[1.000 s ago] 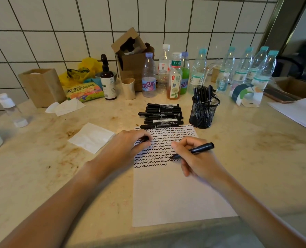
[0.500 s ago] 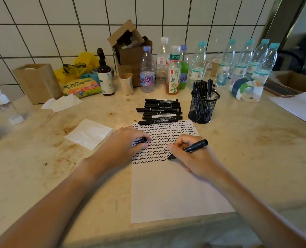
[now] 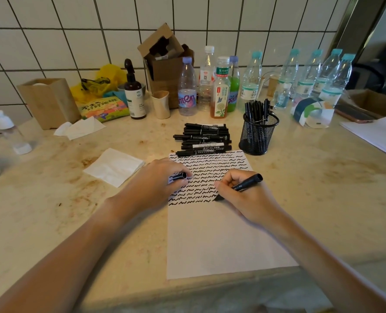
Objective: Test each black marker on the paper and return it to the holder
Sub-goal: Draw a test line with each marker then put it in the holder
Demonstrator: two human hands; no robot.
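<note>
A white sheet of paper (image 3: 223, 240) lies on the counter, its upper half covered with rows of black squiggles. My right hand (image 3: 248, 199) grips an uncapped black marker (image 3: 247, 182) with its tip on the paper at the right end of the lowest row. My left hand (image 3: 156, 184) rests on the sheet's left edge and pinches the marker's black cap (image 3: 179, 176). Several capped black markers (image 3: 203, 140) lie piled just beyond the paper. A black mesh holder (image 3: 258, 136) with several markers stands to the right of the pile.
Several plastic bottles (image 3: 221, 86) line the tiled wall behind the pile. A folded white napkin (image 3: 114, 166) lies left of the paper. A brown pump bottle (image 3: 134, 96), cardboard boxes (image 3: 165, 64) and a wooden box (image 3: 48, 101) stand at the back left. More paper (image 3: 377, 134) lies far right.
The right hand has carried the marker tip a little along the lowest row of squiggles. The left hand has stayed on the paper, still pinching the cap.
</note>
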